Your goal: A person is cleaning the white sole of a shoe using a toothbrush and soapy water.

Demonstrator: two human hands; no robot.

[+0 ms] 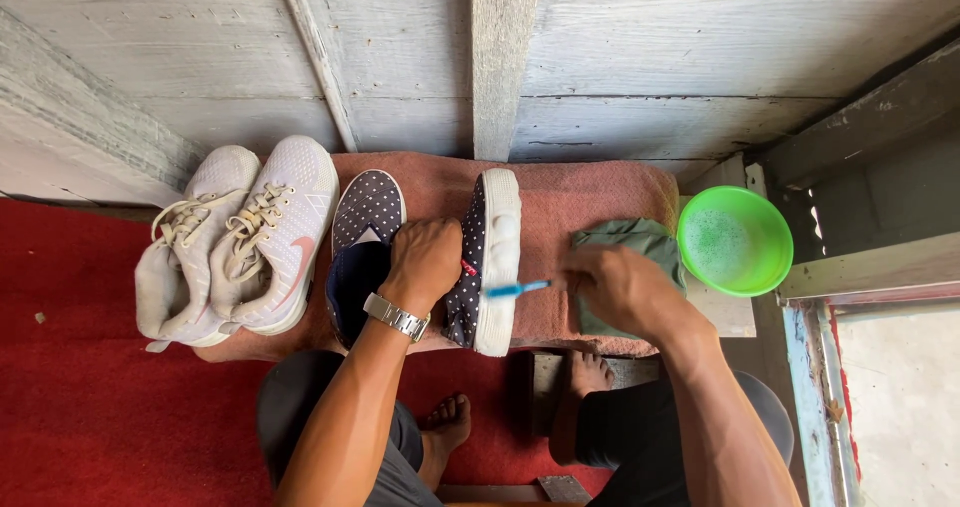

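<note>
My left hand (425,257) grips a dark polka-dot slip-on shoe (488,257) that is tipped on its side, white sole facing right. My right hand (620,287), slightly blurred, holds a blue toothbrush (517,289) with its head against the white sole. The matching polka-dot shoe (365,237) lies flat just left of my left hand. Both rest on a pink towel (580,202). A silver watch sits on my left wrist.
A pair of white lace-up sneakers (240,237) lies at the left on the towel's edge. A grey-green cloth (640,242) sits under my right hand. A green bowl (735,239) with foamy water stands at the right. Red carpet, my bare feet and a wooden wall surround.
</note>
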